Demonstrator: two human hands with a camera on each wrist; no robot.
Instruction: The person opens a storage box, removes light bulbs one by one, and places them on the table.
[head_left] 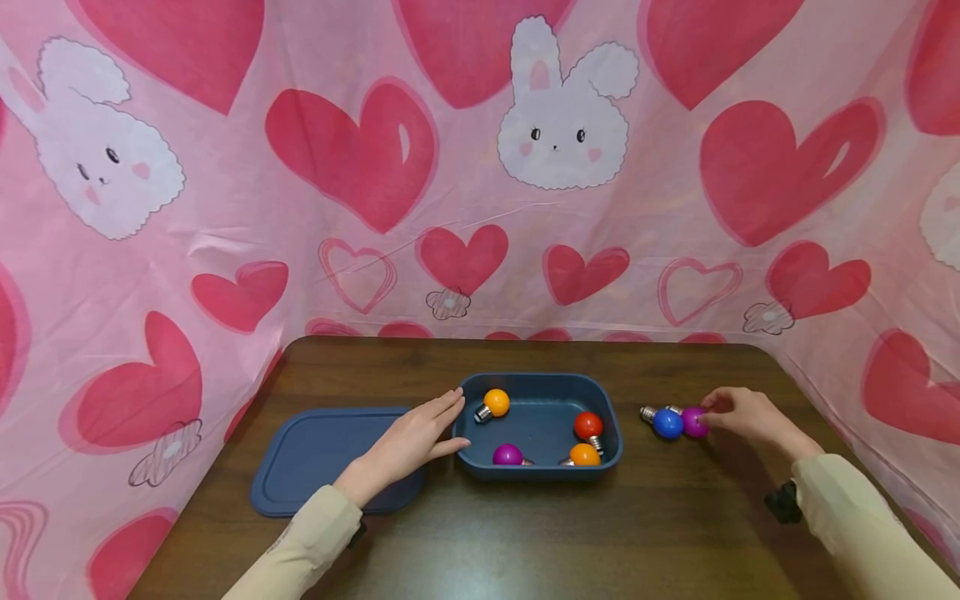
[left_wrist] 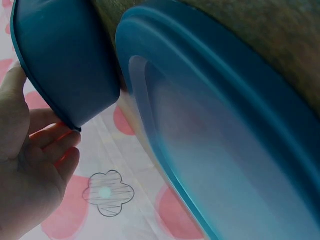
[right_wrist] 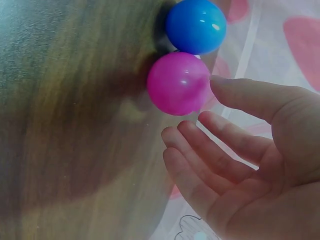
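Observation:
My left hand touches the left end of a dark blue plastic box, its fingers and thumb extended along the rim. Inside the box lie a purple light bulb, a red bulb, an orange bulb at the back left and another orange bulb at the front right. To the right of the box, my right hand reaches a purple bulb on the table. Its thumb tip is at the bulb's side, while the other fingers are loosely bent and apart from it. A blue bulb lies against that purple one.
A flat blue lid lies on the brown wooden table, left of the box and partly under my left forearm in the head view. Pink cloth with hearts and rabbits hangs behind and beside the table.

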